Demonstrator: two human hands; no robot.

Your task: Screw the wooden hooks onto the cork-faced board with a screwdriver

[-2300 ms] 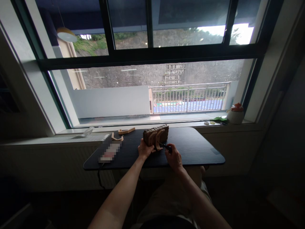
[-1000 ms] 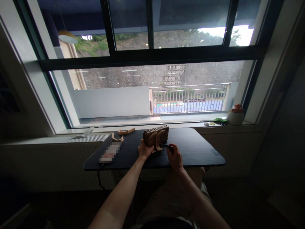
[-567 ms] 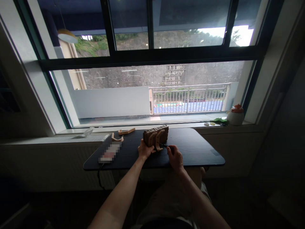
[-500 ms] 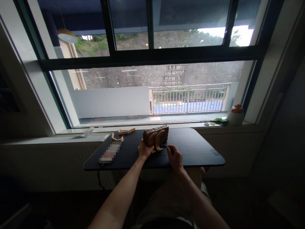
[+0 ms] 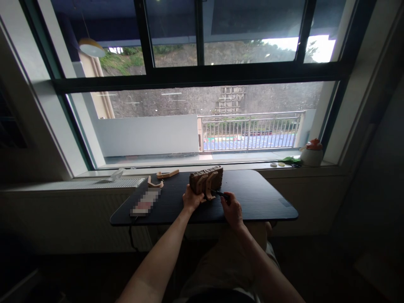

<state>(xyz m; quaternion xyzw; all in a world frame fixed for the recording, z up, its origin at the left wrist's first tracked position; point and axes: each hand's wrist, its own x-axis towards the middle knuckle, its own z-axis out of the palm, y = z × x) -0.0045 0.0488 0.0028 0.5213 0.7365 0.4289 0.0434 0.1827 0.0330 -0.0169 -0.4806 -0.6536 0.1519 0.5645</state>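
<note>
A brown block-like piece (image 5: 216, 179) with a rough, pale-streaked top stands tilted on the dark table. Curved light-wood pieces (image 5: 208, 188) sit against its near face. My left hand (image 5: 191, 198) is closed around the lower left of this brown piece, with the thumb at the front. From the right, my right hand (image 5: 232, 209) grips a slim dark screwdriver-like tool (image 5: 222, 195). The tool's thin end points left and reaches the nearer curved wood piece; whether it touches is too small to tell.
Two loose bent wooden pieces, one at the back (image 5: 168, 174) and another (image 5: 155, 182) at the left, lie on the black table (image 5: 259, 195). A blurred-out flat object (image 5: 145, 203) lies near its left edge. Behind are a radiator (image 5: 123, 182) and a windowsill with a white pot (image 5: 312, 156).
My right hand has shifted very slightly, and more of the dark tool shows between it and the wood. My left hand and the brown piece stay nearly where they were.
</note>
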